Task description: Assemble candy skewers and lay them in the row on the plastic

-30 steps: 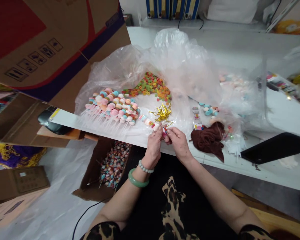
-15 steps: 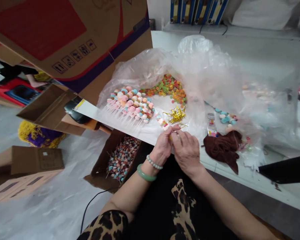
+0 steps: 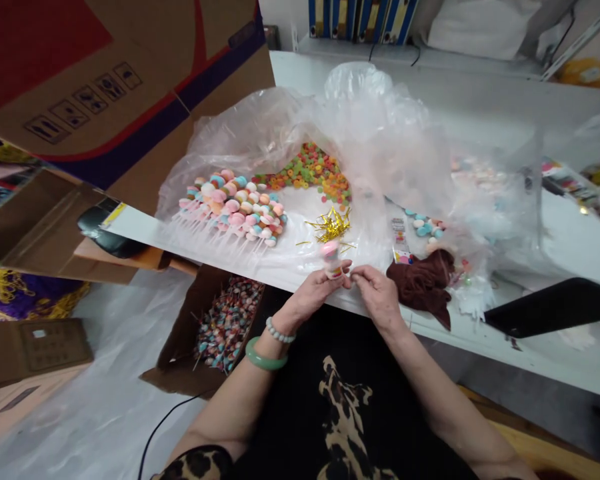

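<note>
Head view: the left hand (image 3: 313,291) is holding a wrapped lollipop (image 3: 332,259) upright in its fingers, while the right hand (image 3: 377,297) is curling narrowly beside it, its hold unclear. This looks like the wrapping step — the next move likely calls for a gold twist tie (image 3: 331,225).

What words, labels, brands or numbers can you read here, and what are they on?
Nothing can be read for certain.
Cardboard carton: handling symbols only, no legible words.
Blue binder spines: labels too small.
Printed packet: too small.
Wrapped sweet in the left hand: too blurred.
</note>
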Available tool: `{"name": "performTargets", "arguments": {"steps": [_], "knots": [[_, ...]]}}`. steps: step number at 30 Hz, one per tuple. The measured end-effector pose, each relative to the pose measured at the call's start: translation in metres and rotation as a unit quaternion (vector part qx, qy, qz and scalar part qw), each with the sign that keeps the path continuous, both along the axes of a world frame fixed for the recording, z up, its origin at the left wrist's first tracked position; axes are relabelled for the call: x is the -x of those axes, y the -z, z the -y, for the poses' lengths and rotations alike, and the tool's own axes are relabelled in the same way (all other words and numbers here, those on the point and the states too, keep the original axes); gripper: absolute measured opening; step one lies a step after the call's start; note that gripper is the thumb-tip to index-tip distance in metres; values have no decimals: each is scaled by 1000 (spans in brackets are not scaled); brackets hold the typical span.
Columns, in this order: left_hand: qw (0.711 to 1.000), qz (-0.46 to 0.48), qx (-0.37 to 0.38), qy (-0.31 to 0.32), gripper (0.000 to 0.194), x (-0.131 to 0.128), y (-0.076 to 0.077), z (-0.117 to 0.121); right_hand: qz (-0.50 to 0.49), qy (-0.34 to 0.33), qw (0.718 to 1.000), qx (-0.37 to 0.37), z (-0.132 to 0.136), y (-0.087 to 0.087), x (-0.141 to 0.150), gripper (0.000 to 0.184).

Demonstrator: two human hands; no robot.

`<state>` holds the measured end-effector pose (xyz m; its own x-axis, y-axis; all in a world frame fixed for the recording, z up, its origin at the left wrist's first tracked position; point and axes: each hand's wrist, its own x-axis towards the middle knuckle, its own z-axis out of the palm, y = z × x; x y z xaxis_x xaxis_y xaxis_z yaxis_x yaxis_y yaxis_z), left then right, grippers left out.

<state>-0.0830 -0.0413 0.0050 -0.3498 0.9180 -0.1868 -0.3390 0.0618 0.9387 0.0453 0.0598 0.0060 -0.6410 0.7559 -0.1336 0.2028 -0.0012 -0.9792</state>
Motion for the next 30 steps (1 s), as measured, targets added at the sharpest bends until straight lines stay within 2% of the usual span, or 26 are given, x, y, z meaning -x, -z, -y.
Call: {"name": "performTargets", "arguments": {"steps": [1,2,4,6,8,10,11,13,15,16,18,19,21,23,25,26,28,30], "knots": [[999,-31,9,1,27,-1,0,-2,-5,20,999,-40,-1,-4,0,18],[999,-47,21,17,32,-4,0,-4,-18,21,999,-43,-1,-8,3,24],[996,-29,52,69,38,-10,2,-8,-57,-2,997,46,-2,-12,12,30],[993,-5,90,74,39,-17,6,-11,-97,29,983,155,-2,-10,25,27],[990,-75,123,0,35,-21,10,-12,-130,115,964,203,-3,-5,36,25],[961,-236,119,-80,29,-22,14,-11,-141,158,953,218,-6,-2,44,27],[936,-320,103,-107,27,-21,15,-9,-135,151,954,223,-10,-1,45,28],[886,-433,76,-148,22,-14,16,-6,-108,90,965,220,-19,-2,45,30],[867,-449,85,-200,21,-2,14,-2,-78,15,982,169,-31,-3,43,28],[871,-421,95,-233,22,5,14,0,-59,-7,992,112,-37,-2,42,27],[896,-313,104,-297,24,20,12,2,2,-28,998,-59,-47,2,44,19],[908,-250,102,-319,25,26,12,2,46,-41,986,-154,-50,6,46,15],[924,-143,93,-343,26,33,11,2,141,-88,933,-318,-50,14,52,16],[933,-66,94,-342,27,35,11,1,217,-136,873,-414,-47,23,58,22],[938,0,96,-333,28,34,10,0,253,-151,837,-461,-43,29,62,24],[940,25,96,-328,29,33,10,1,251,-151,832,-471,-42,31,62,24],[941,53,93,-320,28,34,9,1,209,-139,849,-465,-44,32,60,24],[945,53,88,-311,28,34,8,2,135,-108,888,-426,-49,32,57,23]]}}
